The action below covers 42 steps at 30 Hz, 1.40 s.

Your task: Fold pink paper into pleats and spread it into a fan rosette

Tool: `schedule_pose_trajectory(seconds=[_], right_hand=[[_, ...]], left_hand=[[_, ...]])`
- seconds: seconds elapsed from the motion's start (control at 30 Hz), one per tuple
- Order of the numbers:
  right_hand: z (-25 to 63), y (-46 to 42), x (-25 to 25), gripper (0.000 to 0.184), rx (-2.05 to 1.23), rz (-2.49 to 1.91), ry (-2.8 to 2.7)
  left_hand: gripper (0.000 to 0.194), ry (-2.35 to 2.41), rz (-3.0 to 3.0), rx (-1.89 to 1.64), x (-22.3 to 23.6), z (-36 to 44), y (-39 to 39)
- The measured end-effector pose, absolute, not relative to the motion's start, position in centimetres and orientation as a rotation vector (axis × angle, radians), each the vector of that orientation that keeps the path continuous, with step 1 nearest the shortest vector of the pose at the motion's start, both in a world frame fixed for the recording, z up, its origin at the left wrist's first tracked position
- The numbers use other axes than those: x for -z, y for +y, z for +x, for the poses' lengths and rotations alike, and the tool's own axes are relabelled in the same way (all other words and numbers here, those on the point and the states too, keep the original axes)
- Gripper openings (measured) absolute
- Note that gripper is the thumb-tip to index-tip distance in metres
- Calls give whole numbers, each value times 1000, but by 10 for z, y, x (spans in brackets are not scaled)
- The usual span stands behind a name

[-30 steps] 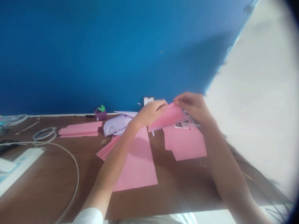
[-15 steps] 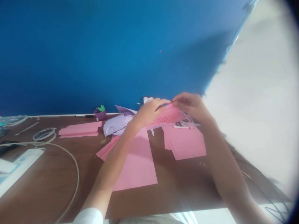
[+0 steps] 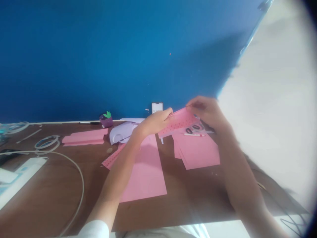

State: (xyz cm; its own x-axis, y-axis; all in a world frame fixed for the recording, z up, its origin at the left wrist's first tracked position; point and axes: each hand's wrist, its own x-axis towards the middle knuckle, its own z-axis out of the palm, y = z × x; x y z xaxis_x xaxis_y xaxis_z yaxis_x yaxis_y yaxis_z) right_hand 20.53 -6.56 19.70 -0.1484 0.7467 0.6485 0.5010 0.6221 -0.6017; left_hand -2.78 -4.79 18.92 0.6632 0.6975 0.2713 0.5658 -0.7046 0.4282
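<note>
Between my hands, raised above the table, is a pink dotted paper strip (image 3: 180, 123). My left hand (image 3: 156, 122) is closed on its left end, fingers curled round the edge. At the upper right corner my right hand (image 3: 204, 107) pinches the strip between thumb and fingers. Below my left forearm lies a large pink sheet (image 3: 148, 175), and a second dotted pink piece (image 3: 114, 157) pokes out at its left. Smaller pink sheets (image 3: 200, 152) lie under my right hand, with scissors (image 3: 194, 129) and a red and white pen (image 3: 194, 135) at their far edge.
Crumpled lilac paper (image 3: 121, 132) lies left of my left hand. Farther left are folded pink paper (image 3: 85, 137), a purple cup (image 3: 106, 120), tape rolls (image 3: 47, 142) and a curved white cable (image 3: 80, 178). A phone (image 3: 157, 107) leans against the blue wall (image 3: 111, 59).
My hands have moved apart along the strip's upper edge, my right hand slightly to the right. More of the strip, the scissors and the phone now shows.
</note>
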Motion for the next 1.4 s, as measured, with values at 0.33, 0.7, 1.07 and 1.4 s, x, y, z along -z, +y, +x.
schedule_pose_trajectory(seconds=[0.33,0.7,1.07,1.4], right_hand=[[204,-69,-197,13,-350,-1032,-1817],[204,-69,-198,7,-390,-1048,-1789],[205,-64,-195,6,-313,-1026,-1770],[202,-65,-195,5,-328,-1070,-1695]], left_hand=[[46,1130,2572,-792,-194,-23,-57],[32,1084,2724,-775,-189,-20,-48],[41,1049,2994,-800,-183,-18,-46],[39,1068,3145,-876,-181,-18,-47]])
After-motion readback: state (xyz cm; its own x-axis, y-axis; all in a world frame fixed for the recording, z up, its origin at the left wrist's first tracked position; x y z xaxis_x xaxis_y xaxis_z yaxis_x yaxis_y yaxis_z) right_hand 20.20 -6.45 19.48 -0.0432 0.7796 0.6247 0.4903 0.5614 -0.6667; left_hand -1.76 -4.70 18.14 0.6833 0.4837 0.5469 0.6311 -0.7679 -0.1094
